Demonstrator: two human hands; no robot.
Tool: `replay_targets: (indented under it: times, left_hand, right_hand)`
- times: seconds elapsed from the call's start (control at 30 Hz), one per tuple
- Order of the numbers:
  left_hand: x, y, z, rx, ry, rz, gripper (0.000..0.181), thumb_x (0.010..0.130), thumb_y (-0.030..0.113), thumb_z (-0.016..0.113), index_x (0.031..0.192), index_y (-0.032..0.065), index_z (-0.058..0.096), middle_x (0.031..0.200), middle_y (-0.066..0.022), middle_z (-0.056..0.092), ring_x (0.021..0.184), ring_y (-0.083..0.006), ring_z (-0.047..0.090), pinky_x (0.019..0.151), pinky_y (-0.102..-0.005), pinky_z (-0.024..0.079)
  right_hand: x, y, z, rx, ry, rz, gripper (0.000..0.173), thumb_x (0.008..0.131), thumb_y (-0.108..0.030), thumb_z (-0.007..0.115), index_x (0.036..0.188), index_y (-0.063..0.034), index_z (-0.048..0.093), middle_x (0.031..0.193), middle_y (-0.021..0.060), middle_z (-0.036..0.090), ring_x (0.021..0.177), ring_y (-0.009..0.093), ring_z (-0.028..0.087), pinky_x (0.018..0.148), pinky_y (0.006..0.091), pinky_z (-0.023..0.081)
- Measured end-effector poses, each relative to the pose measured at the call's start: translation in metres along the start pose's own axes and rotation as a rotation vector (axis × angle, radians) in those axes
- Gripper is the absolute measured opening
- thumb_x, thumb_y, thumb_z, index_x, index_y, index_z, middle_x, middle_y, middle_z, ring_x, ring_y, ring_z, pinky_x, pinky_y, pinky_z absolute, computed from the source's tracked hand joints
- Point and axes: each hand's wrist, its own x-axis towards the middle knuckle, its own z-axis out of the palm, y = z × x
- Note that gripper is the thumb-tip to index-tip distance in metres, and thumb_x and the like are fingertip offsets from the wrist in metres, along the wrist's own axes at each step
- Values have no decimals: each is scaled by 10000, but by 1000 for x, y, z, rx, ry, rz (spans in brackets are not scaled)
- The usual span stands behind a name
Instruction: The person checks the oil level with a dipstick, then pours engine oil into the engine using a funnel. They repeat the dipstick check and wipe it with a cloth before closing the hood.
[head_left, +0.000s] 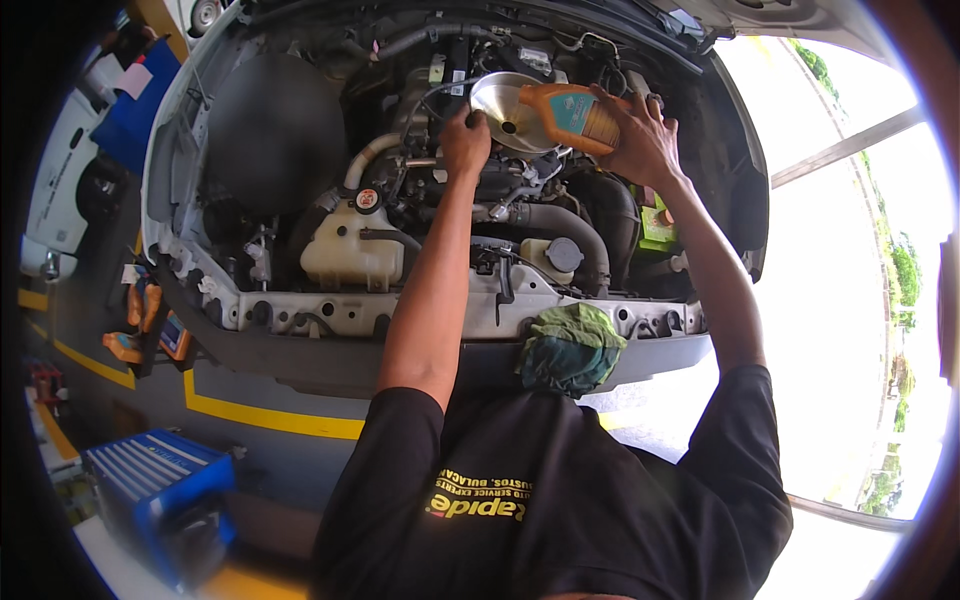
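In the vehicle's engine bay, my left hand (466, 141) grips the near-left rim of a round metal funnel (491, 94). My right hand (643, 142) is closed around an orange plastic oil bottle (551, 112) with a teal label. The bottle lies tilted on its side, its neck over the funnel's right part. A dark drain hole shows at the funnel's bottom, with a yellowish tint around it. Whether liquid is flowing, I cannot tell. Below the hands are a curved hose (562, 217) and a cream plastic reservoir (349, 251) with a cap.
A green cloth (571, 349) lies bunched on the front edge. Several orange bottles (124, 346) stand by the bay's left corner. At lower left is a blue tool cabinet (161, 480). A green battery (657, 225) sits at the right, and a raised hood borders the top.
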Motion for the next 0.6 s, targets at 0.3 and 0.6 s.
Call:
replay_targets:
  times: [0.3, 0.6]
  left_hand:
    - [0, -1, -5, 120, -30, 37, 484, 976, 330, 608, 1345, 24, 671, 1250, -296, 687, 1203, -449, 648, 1040, -487, 509]
    - [-4, 4, -5, 78, 8, 17, 487, 969, 357, 620, 1314, 22, 694, 1260, -296, 684, 1221, -444, 642, 1061, -470, 499]
  right_hand:
    - [-21, -5, 24, 567, -126, 214, 1000, 589, -321, 887, 1523, -251, 537, 1273, 152, 668, 1230, 359, 601, 1070, 474, 468]
    - [-26, 12, 10, 1588, -717, 587, 573, 873, -489, 709, 1246, -65, 615, 902, 96, 679, 783, 232, 719, 512, 354, 523]
